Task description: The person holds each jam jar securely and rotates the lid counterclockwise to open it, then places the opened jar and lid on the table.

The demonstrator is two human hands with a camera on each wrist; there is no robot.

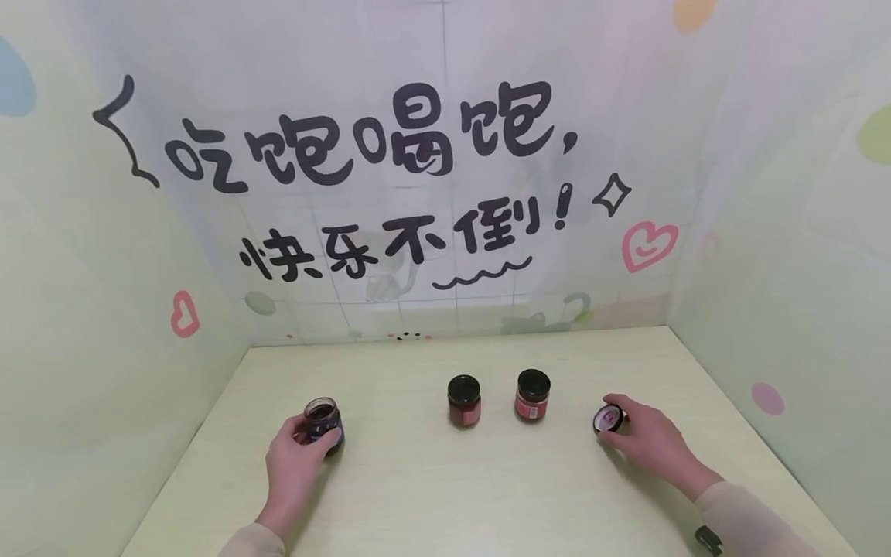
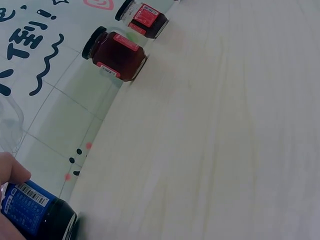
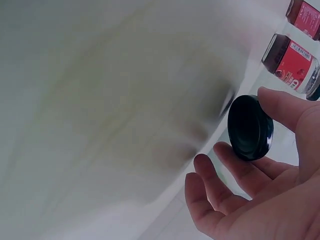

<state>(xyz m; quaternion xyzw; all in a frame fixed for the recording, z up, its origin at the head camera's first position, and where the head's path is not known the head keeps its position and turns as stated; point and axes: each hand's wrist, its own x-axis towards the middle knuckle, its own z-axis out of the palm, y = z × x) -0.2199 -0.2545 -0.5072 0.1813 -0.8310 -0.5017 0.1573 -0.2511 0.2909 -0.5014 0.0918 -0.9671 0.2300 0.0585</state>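
At the left of the table, my left hand (image 1: 292, 462) grips a dark jar with a blue label (image 1: 324, 427); its mouth is uncovered and dark contents show inside. The left wrist view shows the same blue-labelled jar (image 2: 36, 209) at the lower left, fingers around it. On the right side, my right hand (image 1: 650, 439) pinches a round black lid (image 1: 609, 418) by its edge, the pale inner side facing the head camera. In the right wrist view the lid's dark outer face (image 3: 248, 128) sits between thumb and fingers, just above the table.
Two capped jars with red labels stand between the hands, a left one (image 1: 464, 401) and a right one (image 1: 533, 395). A small black object (image 1: 708, 539) lies by the right sleeve. Printed cloth walls (image 1: 445, 309) close off the back and sides of the table (image 1: 418, 495).
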